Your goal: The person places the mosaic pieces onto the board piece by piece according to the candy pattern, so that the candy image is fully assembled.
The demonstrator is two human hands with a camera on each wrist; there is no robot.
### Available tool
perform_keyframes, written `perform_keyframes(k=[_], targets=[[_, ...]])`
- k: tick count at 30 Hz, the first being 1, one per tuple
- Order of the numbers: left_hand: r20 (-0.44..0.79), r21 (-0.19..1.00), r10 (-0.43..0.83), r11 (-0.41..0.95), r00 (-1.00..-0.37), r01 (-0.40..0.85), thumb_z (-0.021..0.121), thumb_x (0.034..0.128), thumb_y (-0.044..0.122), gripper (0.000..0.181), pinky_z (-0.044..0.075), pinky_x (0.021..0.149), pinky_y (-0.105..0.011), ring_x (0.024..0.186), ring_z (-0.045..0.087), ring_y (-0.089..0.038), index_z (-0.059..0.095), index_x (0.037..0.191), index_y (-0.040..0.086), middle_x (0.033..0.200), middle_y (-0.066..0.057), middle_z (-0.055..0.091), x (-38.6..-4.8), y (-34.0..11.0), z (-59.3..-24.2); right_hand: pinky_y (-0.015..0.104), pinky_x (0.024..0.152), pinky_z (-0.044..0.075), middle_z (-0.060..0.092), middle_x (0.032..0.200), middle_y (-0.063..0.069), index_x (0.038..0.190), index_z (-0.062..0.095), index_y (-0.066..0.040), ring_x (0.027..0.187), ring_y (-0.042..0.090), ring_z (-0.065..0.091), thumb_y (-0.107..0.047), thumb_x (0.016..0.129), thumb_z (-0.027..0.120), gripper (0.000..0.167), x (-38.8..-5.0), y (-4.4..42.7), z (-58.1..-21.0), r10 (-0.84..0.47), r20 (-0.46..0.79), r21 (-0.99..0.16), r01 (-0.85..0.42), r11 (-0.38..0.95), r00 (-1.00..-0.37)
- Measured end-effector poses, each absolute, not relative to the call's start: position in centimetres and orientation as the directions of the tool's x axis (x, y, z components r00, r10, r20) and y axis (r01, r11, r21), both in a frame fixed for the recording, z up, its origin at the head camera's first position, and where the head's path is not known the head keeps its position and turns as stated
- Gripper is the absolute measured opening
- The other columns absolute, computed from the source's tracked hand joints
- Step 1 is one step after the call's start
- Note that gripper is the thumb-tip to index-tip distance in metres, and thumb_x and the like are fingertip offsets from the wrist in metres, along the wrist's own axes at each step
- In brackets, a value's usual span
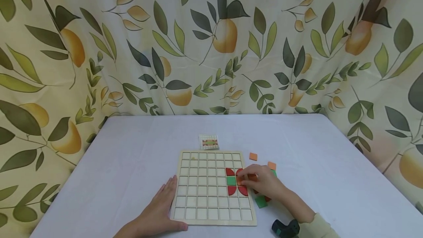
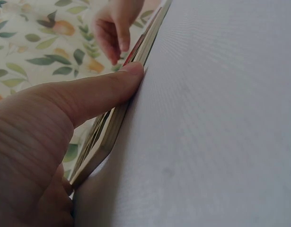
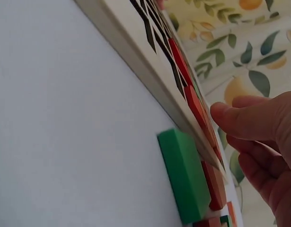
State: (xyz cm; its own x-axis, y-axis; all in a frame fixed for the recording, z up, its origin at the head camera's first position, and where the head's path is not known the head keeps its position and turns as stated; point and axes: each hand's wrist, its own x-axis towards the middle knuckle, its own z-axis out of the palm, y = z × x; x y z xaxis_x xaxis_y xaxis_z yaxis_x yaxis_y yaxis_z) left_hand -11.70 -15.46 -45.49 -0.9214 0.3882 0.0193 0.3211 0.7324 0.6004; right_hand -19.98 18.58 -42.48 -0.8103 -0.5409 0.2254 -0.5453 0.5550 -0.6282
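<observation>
A pale wooden grid board (image 1: 201, 194) holds red quarter-round pieces (image 1: 242, 191), a green square (image 1: 231, 181) and an orange square (image 1: 239, 181) at its right side. My left hand (image 1: 158, 205) lies along the board's left edge, fingers straight, its thumb against the front edge; in the left wrist view that thumb (image 2: 98, 94) touches the rim. Over the right column is my right hand (image 1: 264, 181), fingertips at the orange square. In the right wrist view the right hand (image 3: 263, 137) has slightly bent fingers just above the pieces, with nothing visible between them.
A small pattern card (image 1: 209, 142) lies behind the board. Loose orange squares (image 1: 253, 156) lie right of it, with green (image 1: 260, 201) and red pieces partly under the right hand. A black object (image 1: 285, 228) is by the right wrist. A leaf-patterned curtain (image 1: 205, 65) hangs behind the white table.
</observation>
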Motion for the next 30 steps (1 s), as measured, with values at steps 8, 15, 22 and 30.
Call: perform_keyframes(k=[8, 15, 22, 30], targets=[[0.049, 0.598, 0.392, 0.725, -0.919, 0.341, 0.067, 0.0575, 0.072, 0.131, -0.011, 0.101, -0.012, 0.138, 0.006, -0.025, 0.006, 0.145, -0.005, 0.151, -0.015, 0.01, -11.7, -15.5, -45.5, 0.039, 0.082, 0.05, 0.065, 0.099, -0.006, 0.103, 0.071, -0.014, 0.097, 0.017, 0.057, -0.013, 0.078, 0.074, 0.025, -21.1, 19.7, -42.5, -0.425, 0.197, -0.647, -0.443, 0.621, -0.884], [0.019, 0.599, 0.383, 0.735, -0.924, 0.317, 0.067, 0.0566, 0.074, 0.132, -0.012, 0.1, -0.011, 0.138, 0.005, -0.024, 0.005, 0.145, -0.003, 0.151, -0.014, 0.009, -11.7, -15.5, -45.5, 0.047, 0.087, 0.046, 0.065, 0.104, -0.001, 0.102, 0.071, -0.015, 0.106, 0.025, 0.054, -0.015, 0.079, 0.073, 0.023, -21.9, 20.7, -42.9, -0.317, 0.154, -0.682, -0.333, 0.651, -0.936], [0.023, 0.607, 0.38, 0.73, -0.925, 0.315, 0.067, 0.0572, 0.072, 0.131, -0.012, 0.099, -0.009, 0.138, 0.006, -0.026, 0.006, 0.145, -0.003, 0.151, -0.015, 0.011, -11.7, -15.4, -45.5, 0.046, 0.087, 0.046, 0.066, 0.106, 0.004, 0.106, 0.069, -0.008, 0.104, 0.025, 0.057, -0.013, 0.079, 0.073, 0.027, -23.2, 21.0, -42.9, -0.264, 0.164, -0.696, -0.301, 0.652, -0.951], [-0.009, 0.609, 0.38, 0.736, -0.925, 0.296, 0.066, 0.0569, 0.073, 0.132, -0.013, 0.099, -0.01, 0.138, 0.003, -0.024, 0.003, 0.146, -0.002, 0.152, -0.013, 0.008, -11.7, -15.4, -45.3, 0.045, 0.087, 0.046, 0.065, 0.107, 0.005, 0.11, 0.067, -0.006, 0.107, 0.027, 0.054, -0.013, 0.081, 0.071, 0.029, -24.3, 21.5, -43.0, -0.212, 0.101, -0.718, -0.219, 0.661, -0.972]])
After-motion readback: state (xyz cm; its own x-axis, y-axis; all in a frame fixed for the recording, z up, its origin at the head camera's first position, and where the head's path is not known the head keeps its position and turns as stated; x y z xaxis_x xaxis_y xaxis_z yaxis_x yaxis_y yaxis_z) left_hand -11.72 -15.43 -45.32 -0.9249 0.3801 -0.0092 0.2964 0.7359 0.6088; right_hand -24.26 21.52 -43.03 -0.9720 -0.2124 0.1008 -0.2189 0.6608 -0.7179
